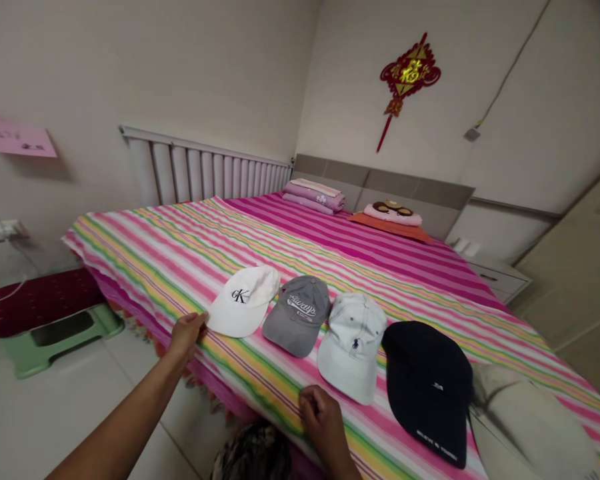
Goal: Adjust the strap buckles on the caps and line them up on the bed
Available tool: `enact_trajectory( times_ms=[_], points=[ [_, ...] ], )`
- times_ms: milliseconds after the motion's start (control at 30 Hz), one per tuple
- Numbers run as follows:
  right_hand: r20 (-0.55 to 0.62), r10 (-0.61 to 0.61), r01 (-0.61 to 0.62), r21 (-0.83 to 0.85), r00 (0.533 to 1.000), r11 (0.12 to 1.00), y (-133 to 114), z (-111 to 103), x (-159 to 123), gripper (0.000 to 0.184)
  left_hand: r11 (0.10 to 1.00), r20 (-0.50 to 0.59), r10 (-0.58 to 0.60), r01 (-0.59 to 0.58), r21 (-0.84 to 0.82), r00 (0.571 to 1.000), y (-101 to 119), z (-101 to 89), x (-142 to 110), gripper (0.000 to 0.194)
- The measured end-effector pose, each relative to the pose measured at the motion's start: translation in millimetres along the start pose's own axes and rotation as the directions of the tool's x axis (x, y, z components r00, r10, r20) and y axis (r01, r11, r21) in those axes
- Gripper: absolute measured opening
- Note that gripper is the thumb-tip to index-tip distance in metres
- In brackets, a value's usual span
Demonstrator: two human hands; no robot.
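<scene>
My left hand (187, 333) pinches the brim edge of a white baseball cap (260, 288) with black letters on its front. Right of it lies a grey cap (307, 293) with white script. A pale, light-blue cap (356, 321) with a small dark emblem follows, then a black cap (427, 377) with white lettering along its brim. A beige hat (535, 420) at the lower right is partly cut off. My right hand (324, 421) rests at the bed's near edge below the grey and pale caps, fingers curled closed, with nothing visible in them.
The caps lie in a row on a striped sheet (180, 243) over the bed. Folded bedding (314, 197) and a pink pillow (393, 215) sit near the headboard (405, 190). A green stool (35, 357) with a red cushion (45, 300) stands left; a white nightstand (500, 277) stands right.
</scene>
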State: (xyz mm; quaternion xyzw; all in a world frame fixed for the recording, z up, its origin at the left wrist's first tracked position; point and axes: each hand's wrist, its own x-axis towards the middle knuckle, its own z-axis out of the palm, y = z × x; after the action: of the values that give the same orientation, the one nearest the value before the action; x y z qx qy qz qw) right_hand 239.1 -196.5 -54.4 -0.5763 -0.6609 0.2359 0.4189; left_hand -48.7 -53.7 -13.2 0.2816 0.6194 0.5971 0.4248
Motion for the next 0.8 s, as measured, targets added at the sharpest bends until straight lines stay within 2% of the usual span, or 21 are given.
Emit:
enact_trajectory(
  times_ms=[100,200,300,400,467,500,567,600,633,733,800],
  points=[
    [-0.004,0.014,-0.014,0.031,1.000,0.999,-1.3,0.0,0.5,0.012,0.956,0.114,-0.214,0.232,-0.182,0.970,-8.6,5.3,-2.9,0.005],
    [-0.007,0.038,-0.038,0.074,0.999,0.997,-4.2,-0.4,-2.6,0.013,0.877,0.227,-0.299,0.361,-0.318,0.927,-0.2,14.5,-5.2,0.015],
    [0.002,0.070,-0.069,0.130,0.998,0.989,-8.6,-0.7,-11.7,0.013,0.820,0.306,-0.259,0.376,-0.432,0.916,16.0,15.8,-13.9,0.021],
    [0.030,0.105,-0.109,0.203,0.994,0.973,-16.5,-0.3,-23.1,0.019,0.760,0.370,-0.130,0.332,-0.558,0.920,25.3,8.3,-33.5,0.029],
    [0.057,0.125,-0.136,0.265,0.991,0.955,-26.0,-1.3,-28.7,0.025,0.703,0.446,-0.039,0.342,-0.623,0.894,20.3,1.2,-54.7,0.035],
    [0.070,0.129,-0.143,0.290,0.989,0.946,-32.4,-2.9,-30.5,0.029,0.681,0.497,-0.012,0.371,-0.631,0.868,13.8,-2.3,-68.1,0.038],
    [0.097,0.133,-0.161,0.405,0.986,0.900,-47.7,-9.7,-32.2,0.038,0.679,0.617,-0.022,0.464,-0.568,0.787,-5.8,-8.4,-99.7,0.042],
    [0.108,0.135,-0.171,0.492,0.985,0.853,-56.0,-15.2,-32.6,0.045,0.687,0.690,-0.035,0.519,-0.509,0.723,-17.4,-10.9,-116.9,0.043],
    [0.119,0.150,-0.191,0.616,0.982,0.764,-63.8,-22.3,-33.0,0.052,0.698,0.758,-0.041,0.561,-0.444,0.651,-29.3,-13.1,-134.2,0.043],
    [0.119,0.261,-0.232,0.859,0.958,0.456,-80.2,-50.7,-35.6,0.066,0.757,0.927,-0.049,0.619,-0.209,0.373,-57.8,-18.2,-179.1,0.044],
    [0.073,0.340,-0.202,0.911,0.937,0.360,-83.4,-71.7,-39.9,0.066,0.794,0.972,-0.056,0.601,-0.094,0.227,-66.3,-20.9,-197.8,0.044]
  ],
)
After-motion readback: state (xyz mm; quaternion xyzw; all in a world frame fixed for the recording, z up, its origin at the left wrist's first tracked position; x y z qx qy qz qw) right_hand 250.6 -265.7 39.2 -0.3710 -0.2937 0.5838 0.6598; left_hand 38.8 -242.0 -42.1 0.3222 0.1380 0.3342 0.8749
